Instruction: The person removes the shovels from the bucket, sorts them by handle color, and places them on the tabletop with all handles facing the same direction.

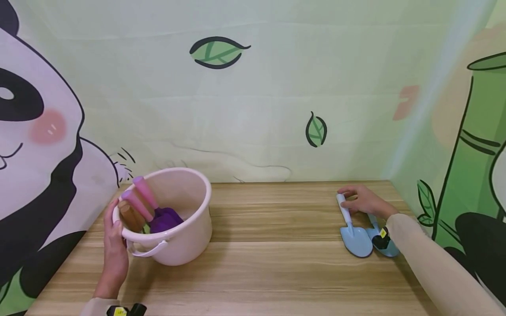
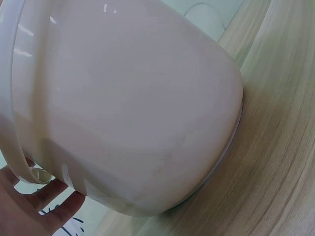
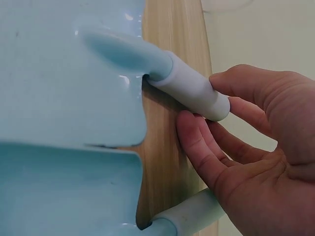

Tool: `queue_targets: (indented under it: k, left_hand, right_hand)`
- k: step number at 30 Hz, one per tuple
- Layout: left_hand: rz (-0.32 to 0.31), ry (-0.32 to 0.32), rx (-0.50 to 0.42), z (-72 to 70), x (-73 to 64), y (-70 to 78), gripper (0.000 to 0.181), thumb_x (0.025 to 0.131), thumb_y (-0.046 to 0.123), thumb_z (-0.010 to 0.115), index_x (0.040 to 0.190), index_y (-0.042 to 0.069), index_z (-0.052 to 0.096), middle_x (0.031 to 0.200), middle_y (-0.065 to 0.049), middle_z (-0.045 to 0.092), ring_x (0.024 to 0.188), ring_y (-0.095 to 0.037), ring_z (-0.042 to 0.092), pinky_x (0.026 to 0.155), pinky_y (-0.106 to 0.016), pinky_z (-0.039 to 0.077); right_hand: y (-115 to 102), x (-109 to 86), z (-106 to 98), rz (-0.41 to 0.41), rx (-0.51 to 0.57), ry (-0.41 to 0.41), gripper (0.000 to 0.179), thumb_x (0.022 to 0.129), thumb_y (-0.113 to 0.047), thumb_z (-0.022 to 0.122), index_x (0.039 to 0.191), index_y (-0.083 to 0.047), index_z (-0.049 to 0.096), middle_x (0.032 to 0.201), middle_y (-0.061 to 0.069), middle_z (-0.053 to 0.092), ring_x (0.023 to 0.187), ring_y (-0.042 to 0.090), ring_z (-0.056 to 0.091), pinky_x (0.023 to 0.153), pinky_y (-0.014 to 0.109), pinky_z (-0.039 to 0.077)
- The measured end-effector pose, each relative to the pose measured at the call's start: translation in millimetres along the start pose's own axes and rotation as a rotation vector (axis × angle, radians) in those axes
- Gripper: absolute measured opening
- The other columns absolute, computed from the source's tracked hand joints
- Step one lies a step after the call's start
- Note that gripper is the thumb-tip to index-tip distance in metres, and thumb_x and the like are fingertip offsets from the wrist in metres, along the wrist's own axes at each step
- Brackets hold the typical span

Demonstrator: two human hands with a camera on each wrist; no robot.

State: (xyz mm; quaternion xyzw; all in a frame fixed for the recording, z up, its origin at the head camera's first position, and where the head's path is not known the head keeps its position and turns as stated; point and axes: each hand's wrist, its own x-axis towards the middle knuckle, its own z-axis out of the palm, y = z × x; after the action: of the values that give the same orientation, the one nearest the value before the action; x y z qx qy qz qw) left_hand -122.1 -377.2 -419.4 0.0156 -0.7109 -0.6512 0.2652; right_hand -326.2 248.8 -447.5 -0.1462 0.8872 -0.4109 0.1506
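A pale pink bucket (image 1: 189, 243) stands at the left of the table, its handle hanging down in front. My left hand (image 1: 113, 239) holds it by the left rim; in the left wrist view, fingers (image 2: 66, 209) lie against its side. Inside are toy tools with pink handles (image 1: 136, 205) and purple heads (image 1: 165, 220), and a brown handle (image 1: 131, 216). At the right, my right hand (image 1: 365, 201) pinches the white handle end of a light blue toy shovel (image 1: 357, 242). A second blue shovel (image 1: 389, 249) lies beside it, partly hidden under the wrist.
The wooden table (image 1: 272, 237) stretches between the bucket and the shovels. Behind it hangs a pale green cloth backdrop (image 1: 269, 87) printed with leaves, a panda and bamboo. Side walls of the same cloth border the table.
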Motion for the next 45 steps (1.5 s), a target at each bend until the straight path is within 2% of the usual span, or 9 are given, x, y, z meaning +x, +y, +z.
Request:
queue_targets:
  k: [9,19,25,33,39,45]
  left_hand:
    - [-0.010,-0.014,0.022,0.1,1.5,1.7,0.053,0.108,0.033,0.028,0.162,0.032,0.026,0.164,0.004,0.023,0.145,-0.015,0.026,0.110,-0.014,0.027]
    - [0.019,0.001,-0.008,0.1,2.4,-0.8,0.054,0.107,0.031,0.028,0.161,0.030,0.030,0.163,0.004,0.027,0.143,-0.015,0.028,0.108,-0.014,0.027]
    - [0.031,0.011,-0.019,-0.1,0.6,-3.6,0.053,0.108,0.030,0.028,0.161,0.028,0.030,0.161,0.003,0.029,0.141,-0.016,0.031,0.106,-0.014,0.030]
    - [0.038,0.006,-0.031,0.6,1.5,-2.9,0.053,0.108,0.030,0.029,0.161,0.028,0.030,0.159,0.002,0.031,0.141,-0.016,0.032,0.106,-0.014,0.031]
    - [0.022,0.023,-0.007,0.1,2.0,-4.3,0.054,0.107,0.028,0.028,0.161,0.029,0.032,0.160,0.003,0.031,0.141,-0.015,0.030,0.106,-0.014,0.028]
    - [0.032,0.018,-0.013,0.2,3.4,-3.9,0.054,0.107,0.027,0.028,0.161,0.028,0.032,0.160,0.003,0.031,0.140,-0.015,0.031,0.106,-0.014,0.028]
  right_hand:
    - [0,-1.3,0,-0.004,-0.001,-0.001,0.054,0.097,-0.008,0.068,0.144,0.010,0.048,0.138,0.041,0.047,0.084,0.024,0.069,0.074,0.037,0.059]
    - [-2,-2.7,-1,0.007,0.003,-0.008,0.054,0.098,-0.008,0.067,0.145,0.010,0.046,0.139,0.042,0.045,0.083,0.024,0.070,0.074,0.038,0.059]
    - [-7,-6.4,-5,0.023,0.044,-0.040,0.060,0.099,-0.010,0.067,0.149,0.009,0.040,0.140,0.043,0.043,0.088,0.026,0.070,0.076,0.041,0.059]
    - [-11,-12.3,-12,0.003,0.018,-0.050,0.065,0.099,-0.013,0.068,0.152,0.007,0.035,0.139,0.043,0.043,0.093,0.029,0.069,0.079,0.044,0.059]
    - [-12,-13.9,-13,-0.006,0.002,-0.045,0.064,0.100,-0.015,0.068,0.152,0.007,0.036,0.140,0.042,0.044,0.098,0.031,0.067,0.079,0.044,0.058]
    - [-16,-14.2,-15,-0.011,-0.033,0.005,0.062,0.101,-0.019,0.066,0.152,0.003,0.039,0.143,0.039,0.044,0.103,0.037,0.067,0.080,0.045,0.059]
